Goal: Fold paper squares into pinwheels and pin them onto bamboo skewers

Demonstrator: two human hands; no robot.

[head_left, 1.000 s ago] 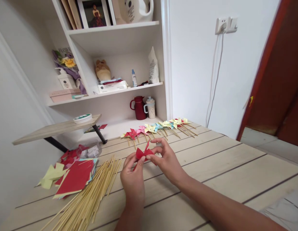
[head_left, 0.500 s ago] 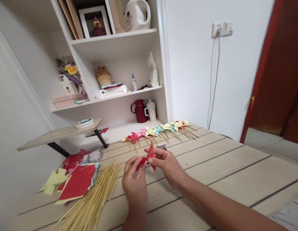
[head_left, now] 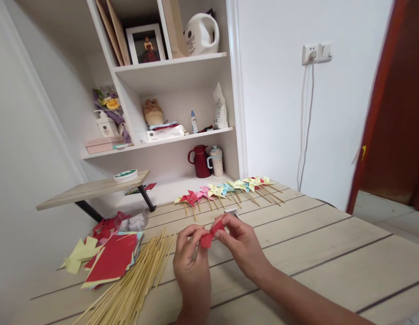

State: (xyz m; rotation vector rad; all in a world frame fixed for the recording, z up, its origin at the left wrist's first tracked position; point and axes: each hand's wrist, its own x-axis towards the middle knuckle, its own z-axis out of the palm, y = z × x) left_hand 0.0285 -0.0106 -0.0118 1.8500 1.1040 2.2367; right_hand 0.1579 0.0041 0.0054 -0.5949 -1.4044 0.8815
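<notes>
My left hand (head_left: 191,259) and my right hand (head_left: 241,243) meet over the wooden table (head_left: 324,253), both pinching a small folded red paper pinwheel (head_left: 212,232) between the fingertips. A pile of thin bamboo sticks (head_left: 135,282) lies just left of my left hand. Beyond my hands, a row of finished paper pinwheels on sticks (head_left: 226,189), red, pink, yellow and blue, stretches across the far side of the table.
A stack of red and coloured paper squares (head_left: 109,259) with yellow cut pieces (head_left: 77,253) lies at the left. A clear container (head_left: 133,220) sits behind them. White shelves (head_left: 169,140) hold a red jug (head_left: 199,161), a cup and bottles. A small side table (head_left: 90,192) stands left.
The red paper piece has been folded tighter and lowered between my fingers; its raised points no longer stick up. The view has tilted upward a little.
</notes>
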